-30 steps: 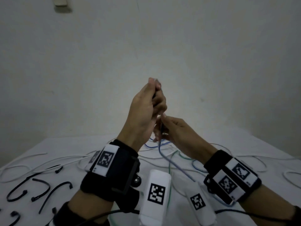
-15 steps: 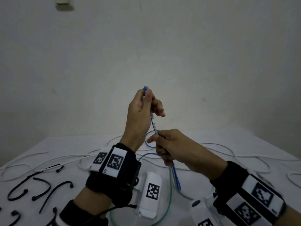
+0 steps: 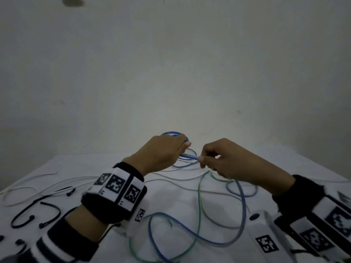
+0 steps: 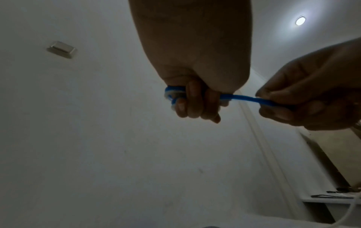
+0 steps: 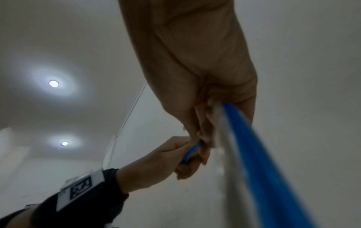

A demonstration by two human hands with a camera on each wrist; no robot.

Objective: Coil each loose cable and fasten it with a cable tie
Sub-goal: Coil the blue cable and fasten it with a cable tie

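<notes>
A blue cable [image 3: 242,201] runs from loose loops on the white table [image 3: 76,168] up to both hands. My left hand [image 3: 165,150] grips a small coil of it, with blue loops [image 4: 171,94] wound around the curled fingers. To its right, my right hand [image 3: 222,160] pinches the same cable [image 4: 252,98] a short way from the coil. From that hand the cable [image 5: 259,162] trails down toward the table. Several black cable ties [image 3: 49,211] lie at the left of the table, away from both hands.
White cables [image 3: 45,186] and a green cable [image 3: 198,205] lie tangled across the table under and around the hands. A plain wall [image 3: 171,73] stands right behind the table. A white shelf [image 4: 332,202] shows in the left wrist view.
Both hands have dropped from chest height to just above the table. The left hand turned from upright to level, and blue loops now sit around its fingers.
</notes>
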